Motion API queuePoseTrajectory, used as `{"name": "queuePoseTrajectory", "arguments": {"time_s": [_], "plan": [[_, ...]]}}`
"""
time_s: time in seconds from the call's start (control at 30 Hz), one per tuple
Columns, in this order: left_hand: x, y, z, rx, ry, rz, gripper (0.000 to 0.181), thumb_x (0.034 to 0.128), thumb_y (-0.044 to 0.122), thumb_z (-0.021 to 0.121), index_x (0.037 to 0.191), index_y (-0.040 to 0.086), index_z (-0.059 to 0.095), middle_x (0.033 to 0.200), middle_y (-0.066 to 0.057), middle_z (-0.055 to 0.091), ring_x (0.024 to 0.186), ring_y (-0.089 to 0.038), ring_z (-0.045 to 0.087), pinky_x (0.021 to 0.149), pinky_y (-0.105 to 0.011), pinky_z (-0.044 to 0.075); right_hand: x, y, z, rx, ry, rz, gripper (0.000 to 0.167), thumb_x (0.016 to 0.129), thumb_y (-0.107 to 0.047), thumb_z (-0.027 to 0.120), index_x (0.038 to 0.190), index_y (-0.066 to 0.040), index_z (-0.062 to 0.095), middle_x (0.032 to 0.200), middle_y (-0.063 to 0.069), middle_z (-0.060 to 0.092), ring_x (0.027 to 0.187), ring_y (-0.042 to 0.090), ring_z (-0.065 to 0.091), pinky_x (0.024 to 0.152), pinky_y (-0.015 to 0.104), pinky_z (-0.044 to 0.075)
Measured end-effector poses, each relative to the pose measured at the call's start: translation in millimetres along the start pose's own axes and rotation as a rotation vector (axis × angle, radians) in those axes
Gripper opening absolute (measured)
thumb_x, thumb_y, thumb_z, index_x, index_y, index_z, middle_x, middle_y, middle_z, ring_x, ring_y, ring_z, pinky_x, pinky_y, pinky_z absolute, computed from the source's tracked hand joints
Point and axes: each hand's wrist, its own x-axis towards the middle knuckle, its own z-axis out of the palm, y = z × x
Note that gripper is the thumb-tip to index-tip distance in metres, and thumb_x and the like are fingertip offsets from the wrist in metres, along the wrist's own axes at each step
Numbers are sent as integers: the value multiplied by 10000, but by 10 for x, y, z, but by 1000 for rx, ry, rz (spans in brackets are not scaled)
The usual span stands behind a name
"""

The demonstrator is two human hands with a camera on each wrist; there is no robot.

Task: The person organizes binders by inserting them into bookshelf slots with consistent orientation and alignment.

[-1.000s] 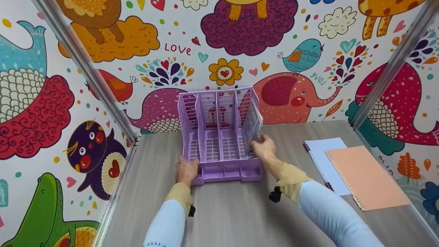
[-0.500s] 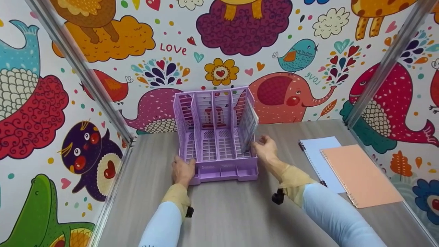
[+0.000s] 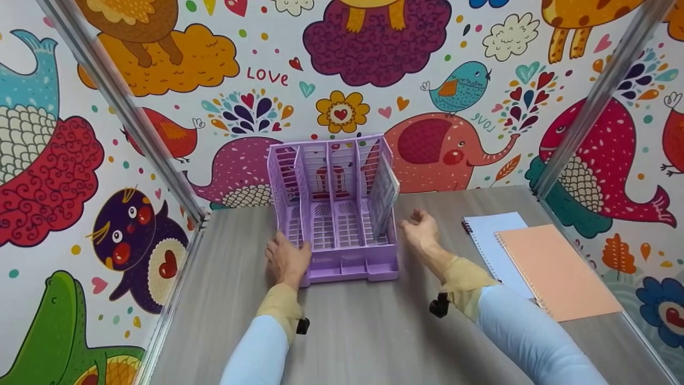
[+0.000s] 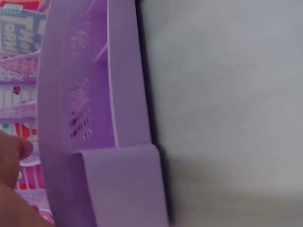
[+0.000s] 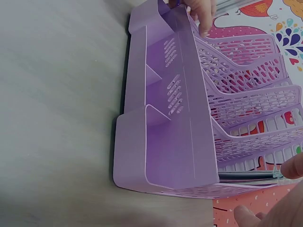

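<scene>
A purple file rack (image 3: 351, 255) stands against the back wall, with several upright slots and a row of small front trays. In its rightmost slot a thin notebook (image 3: 383, 198) with a grey-blue printed cover stands on edge; its clear binding shows in the right wrist view. My left hand (image 3: 288, 258) holds the rack's front left corner, thumb on the inner side and fingers on the outer side. Just off the rack's right side, my right hand (image 3: 423, 235) holds nothing, its fingers loosely bent. In the right wrist view its fingertips (image 5: 293, 166) are near the notebook's binding.
On the table's right lie a light blue spiral notebook (image 3: 489, 235) and, partly over it, a peach spiral notebook (image 3: 558, 272). Metal frame posts (image 3: 593, 107) and patterned wall panels (image 3: 342, 53) bound the grey table (image 3: 363, 331) at the back and sides.
My right hand has let go of the notebook in the rightmost slot and drawn away to the right. My left hand has shifted slightly up along the rack's corner.
</scene>
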Motion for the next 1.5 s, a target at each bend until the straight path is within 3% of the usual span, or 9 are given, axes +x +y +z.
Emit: {"name": "queuePoseTrajectory", "arguments": {"time_s": [0.13,0.33,0.5,0.57,0.7,0.73,0.83,1.17,1.5], "plan": [[-40,115,25,7,25,61,795,970,328,778,1626,4,468,1602,-332,494,1537,-535,443,1288,-685,372,-19,19,-7,33,-7,-6,617,1000,-49,649,1566,146,497,1608,366,569,1513,513,581,1288,555,488],[-48,200,153,-34,-6,116,729,943,318,775,1562,9,548,1573,-323,542,1510,-527,492,1263,-687,401,-57,96,-33,34,-29,-3,622,1006,-35,644,1576,153,480,1635,379,534,1528,536,554,1301,564,473],[61,130,541,-78,13,226,644,897,342,780,1447,36,644,1437,-268,641,1344,-486,605,1144,-615,513,-74,139,-122,32,-37,-5,632,1014,-32,645,1591,151,465,1657,376,504,1556,552,511,1304,581,465],[1,222,568,-93,4,264,592,894,324,780,1408,48,681,1413,-243,669,1314,-465,623,1122,-606,524,-77,151,-170,21,-43,-2,633,1017,-38,644,1596,144,465,1671,364,494,1567,547,501,1304,584,464],[-300,607,390,-109,-38,330,470,908,249,780,1327,38,747,1379,-218,715,1299,-444,644,1133,-570,526,-72,168,-268,-17,-62,24,646,1046,-78,644,1632,109,446,1718,321,463,1590,515,487,1312,576,458],[-380,712,317,-110,-73,341,453,922,240,784,1327,38,757,1399,-212,720,1330,-441,638,1161,-576,519,-65,171,-288,-32,-61,21,648,1043,-89,645,1629,108,451,1716,319,470,1584,515,497,1305,577,465],[-491,858,336,-95,-98,406,357,929,236,783,1234,51,794,1370,-195,747,1333,-426,638,1172,-549,513,-47,174,-332,-65,-56,23,661,1041,-128,649,1628,106,456,1711,312,483,1575,508,514,1295,579,475],[-733,1097,583,-57,-171,515,274,917,235,770,1125,68,832,1213,-174,813,1194,-408,717,1081,-511,561,-56,199,-428,-119,-81,55,701,1074,-208,649,1672,68,408,1736,301,457,1590,492,499,1300,596,469],[-938,1301,693,-101,-299,530,220,939,227,757,1090,90,839,1073,-100,852,1029,-315,800,941,-456,636,-36,311,-578,-257,-126,63,781,1086,-278,642,1711,73,329,1779,323,374,1650,521,403,1352,628,384]]}}
